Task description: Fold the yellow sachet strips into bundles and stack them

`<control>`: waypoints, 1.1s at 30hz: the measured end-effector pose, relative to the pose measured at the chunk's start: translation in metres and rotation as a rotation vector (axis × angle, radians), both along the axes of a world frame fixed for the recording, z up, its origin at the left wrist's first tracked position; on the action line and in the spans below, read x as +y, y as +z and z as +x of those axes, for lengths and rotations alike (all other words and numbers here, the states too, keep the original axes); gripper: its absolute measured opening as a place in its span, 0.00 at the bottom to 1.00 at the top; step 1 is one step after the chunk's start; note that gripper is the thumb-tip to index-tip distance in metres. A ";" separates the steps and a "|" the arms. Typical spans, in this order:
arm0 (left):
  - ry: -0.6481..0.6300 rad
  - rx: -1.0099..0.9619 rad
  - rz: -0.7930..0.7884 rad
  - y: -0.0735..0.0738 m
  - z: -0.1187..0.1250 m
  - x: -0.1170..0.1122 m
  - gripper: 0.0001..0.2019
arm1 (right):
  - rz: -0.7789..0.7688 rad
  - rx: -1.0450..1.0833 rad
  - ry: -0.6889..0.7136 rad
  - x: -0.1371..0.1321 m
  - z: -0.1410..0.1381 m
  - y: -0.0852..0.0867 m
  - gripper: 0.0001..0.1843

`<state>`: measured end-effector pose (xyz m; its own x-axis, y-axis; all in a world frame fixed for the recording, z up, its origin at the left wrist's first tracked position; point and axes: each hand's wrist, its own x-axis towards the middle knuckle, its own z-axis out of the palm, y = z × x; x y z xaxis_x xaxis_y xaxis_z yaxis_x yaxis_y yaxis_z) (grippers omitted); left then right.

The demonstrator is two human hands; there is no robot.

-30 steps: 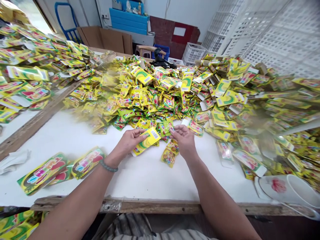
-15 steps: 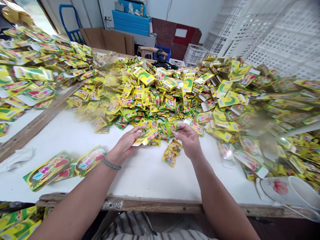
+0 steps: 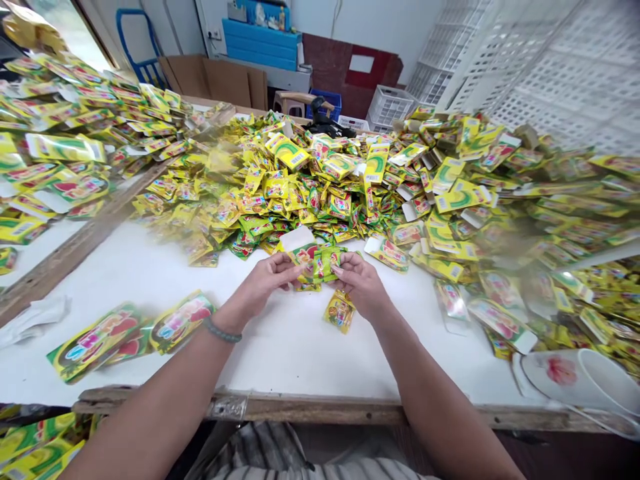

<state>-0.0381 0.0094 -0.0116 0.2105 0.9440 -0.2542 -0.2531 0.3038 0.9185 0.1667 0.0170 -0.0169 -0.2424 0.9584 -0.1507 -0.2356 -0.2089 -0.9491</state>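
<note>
My left hand is closed on a small candy box, whose white end flap stands up on its far side. Pinched in the fingers of my right hand is a green candy sachet, right against the box's right side. Whether the sachet is partly inside the box, I cannot tell. A yellow sachet lies on the white tabletop just below my right fingers. Beyond both hands rises a heap of small sachets, with several yellow-green boxes on it.
Flattish printed packs lie at the left near my forearm. Loose boxes are piled to the right. A white flowered bucket stands at the front right. A wooden strip divides off more boxes at left. White crates are stacked behind.
The box in my left hand has turned, so its white flap now points away from me. My right hand has brought the green sachet slightly left, against the box.
</note>
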 end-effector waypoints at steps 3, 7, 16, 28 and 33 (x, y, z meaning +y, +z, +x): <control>0.153 0.052 0.130 -0.011 0.008 0.002 0.24 | -0.044 -0.003 0.058 -0.002 -0.005 -0.002 0.22; 0.167 0.133 0.132 -0.012 0.004 0.003 0.30 | 0.094 -0.034 -0.097 -0.001 -0.006 0.001 0.21; -0.081 0.433 0.264 -0.009 0.004 -0.005 0.23 | 0.197 -0.198 -0.098 0.009 0.008 0.004 0.20; -0.104 0.441 0.239 -0.003 0.006 -0.006 0.23 | 0.095 -0.266 0.000 0.007 0.012 0.008 0.20; -0.113 0.337 0.187 -0.003 0.008 -0.006 0.32 | 0.112 -0.259 -0.204 0.004 -0.001 0.004 0.19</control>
<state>-0.0299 0.0037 -0.0145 0.2499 0.9561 -0.1530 0.0975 0.1323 0.9864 0.1653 0.0210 -0.0128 -0.0119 0.9972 -0.0737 -0.0097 -0.0738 -0.9972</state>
